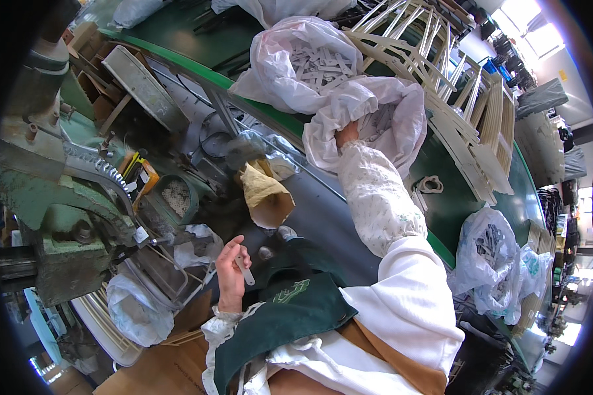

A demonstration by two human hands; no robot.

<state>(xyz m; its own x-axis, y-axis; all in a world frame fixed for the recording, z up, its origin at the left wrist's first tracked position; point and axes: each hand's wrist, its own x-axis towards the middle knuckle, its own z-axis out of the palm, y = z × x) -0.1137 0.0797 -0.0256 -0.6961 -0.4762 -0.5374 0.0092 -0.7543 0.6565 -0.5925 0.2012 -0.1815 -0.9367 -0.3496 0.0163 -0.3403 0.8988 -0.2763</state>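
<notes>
At the lower centre of the frame, nearest, was a dark green apron (290,326). Just above it and to its left, the left hand (230,271) was partly curled, gripping 1 small pale strip (245,271) that slanted down beside the palm. A worn green machine (79,247) filled the left side. At the upper centre, the right hand (346,134) reached into an open white bag (408,125) (its fingertips were hidden, so I could not tell whether they pinched anything), with pale pieces (377,122) inside. Touching that bag at its upper left, another white bag (268,62) held a heap of strips (319,66). Both rested on a green tabletop (447,191). Pale frames (474,158) crowded the upper right.
</notes>
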